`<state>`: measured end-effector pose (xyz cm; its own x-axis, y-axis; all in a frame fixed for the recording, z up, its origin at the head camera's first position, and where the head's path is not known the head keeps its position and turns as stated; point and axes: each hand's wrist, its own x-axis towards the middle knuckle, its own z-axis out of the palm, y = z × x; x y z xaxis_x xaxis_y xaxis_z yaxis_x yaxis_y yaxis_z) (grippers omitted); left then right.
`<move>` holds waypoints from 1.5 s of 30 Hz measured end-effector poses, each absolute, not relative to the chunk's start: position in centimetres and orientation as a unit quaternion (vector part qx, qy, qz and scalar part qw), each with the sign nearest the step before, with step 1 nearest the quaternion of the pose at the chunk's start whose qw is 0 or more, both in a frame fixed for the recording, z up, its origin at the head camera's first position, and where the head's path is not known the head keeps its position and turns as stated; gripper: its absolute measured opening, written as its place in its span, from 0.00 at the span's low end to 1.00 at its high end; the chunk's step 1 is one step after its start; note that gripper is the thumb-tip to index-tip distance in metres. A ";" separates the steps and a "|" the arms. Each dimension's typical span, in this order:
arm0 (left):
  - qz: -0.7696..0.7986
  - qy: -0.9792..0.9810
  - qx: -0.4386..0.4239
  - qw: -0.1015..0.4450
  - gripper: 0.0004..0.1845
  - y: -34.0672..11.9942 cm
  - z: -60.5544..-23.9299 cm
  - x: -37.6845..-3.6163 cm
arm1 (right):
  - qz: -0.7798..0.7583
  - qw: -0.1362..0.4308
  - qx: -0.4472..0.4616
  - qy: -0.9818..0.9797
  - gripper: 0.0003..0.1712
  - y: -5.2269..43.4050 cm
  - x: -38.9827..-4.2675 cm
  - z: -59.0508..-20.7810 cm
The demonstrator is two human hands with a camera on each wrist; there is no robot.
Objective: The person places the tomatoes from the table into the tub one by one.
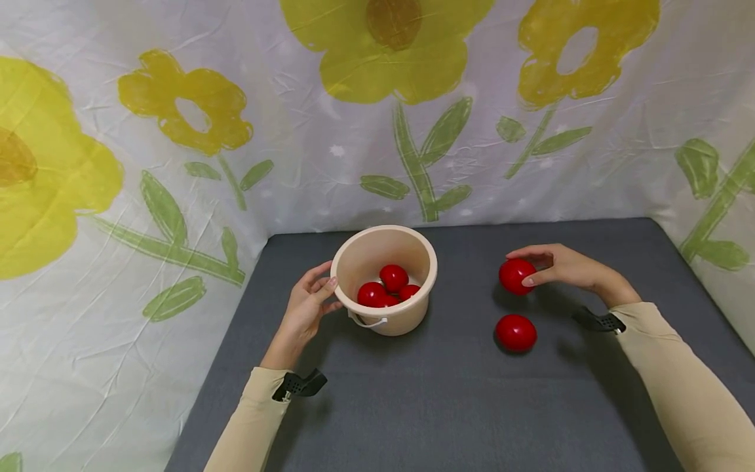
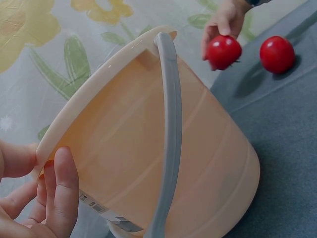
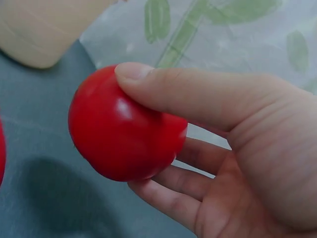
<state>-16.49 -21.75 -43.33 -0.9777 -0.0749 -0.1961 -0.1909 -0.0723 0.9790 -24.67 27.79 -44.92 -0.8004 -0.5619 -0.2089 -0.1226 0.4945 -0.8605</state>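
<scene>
A beige bucket (image 1: 383, 278) with a grey handle (image 2: 171, 124) stands on the dark grey table (image 1: 442, 406); several red tomatoes (image 1: 394, 276) lie inside it. My left hand (image 1: 318, 298) holds the bucket (image 2: 148, 148) at its near left rim, thumb at the edge and fingers (image 2: 62, 183) on the outer wall. My right hand (image 1: 548, 265) grips a red tomato (image 1: 514, 275) between thumb and fingers, just above the table to the bucket's right. The wrist view shows the thumb (image 3: 198, 94) over that tomato (image 3: 119, 129). A second tomato (image 1: 516, 332) lies loose in front of it.
A white cloth printed with yellow flowers (image 1: 177, 105) hangs behind and drapes down both sides of the table. The table's left edge (image 1: 224, 341) runs close to my left arm. Grey surface stretches between the bucket and the loose tomato (image 2: 277, 53).
</scene>
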 end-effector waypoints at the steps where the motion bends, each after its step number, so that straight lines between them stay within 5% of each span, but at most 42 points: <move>1: 0.725 0.681 -0.097 0.040 0.27 -21.7 -43.4 -16.5 | -0.457 0.239 -0.208 0.831 0.35 27.6 -24.8 -44.6; 45: 0.733 0.673 -0.093 0.038 0.27 -21.7 -43.4 -16.6 | -0.459 0.255 -0.254 0.812 0.33 19.2 -30.3 -39.3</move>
